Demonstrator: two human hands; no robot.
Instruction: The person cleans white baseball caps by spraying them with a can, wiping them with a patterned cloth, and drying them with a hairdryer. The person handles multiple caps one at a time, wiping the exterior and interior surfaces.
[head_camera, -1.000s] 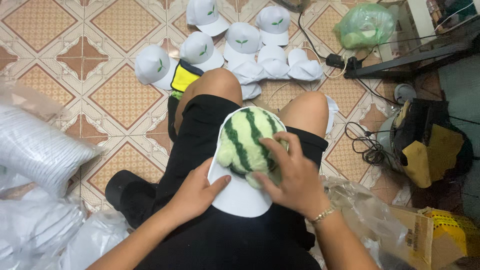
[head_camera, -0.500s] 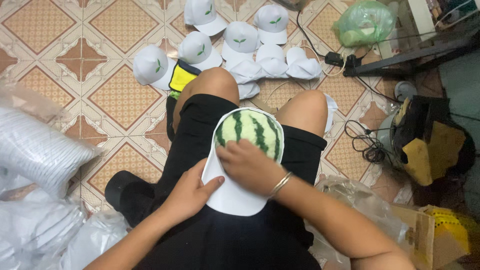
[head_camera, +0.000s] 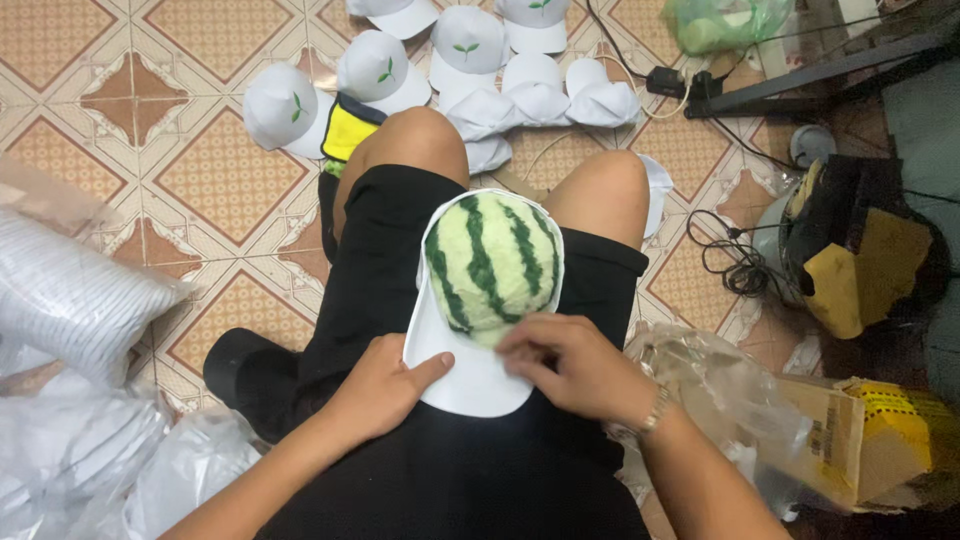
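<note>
A white cap (head_camera: 462, 372) lies on my lap, stretched over a round form striped green like a watermelon (head_camera: 492, 264). My left hand (head_camera: 378, 385) rests on the lap with its fingers touching the left edge of the cap's brim. My right hand (head_camera: 568, 362), a bracelet at its wrist, pinches the cap at the base of the striped dome, where the crown meets the brim. My knees point up the frame, in black shorts.
Several white caps (head_camera: 470, 45) with small green marks lie on the tiled floor beyond my knees, beside a yellow and black item (head_camera: 349, 128). Clear plastic bags (head_camera: 70, 300) pile at left. Cardboard box (head_camera: 865, 440), cables (head_camera: 735, 265) and a green bag (head_camera: 725, 22) sit at right.
My right hand slid down from the top of the striped dome to its lower edge near the brim, uncovering the stripes. My left hand stayed at the brim's left edge.
</note>
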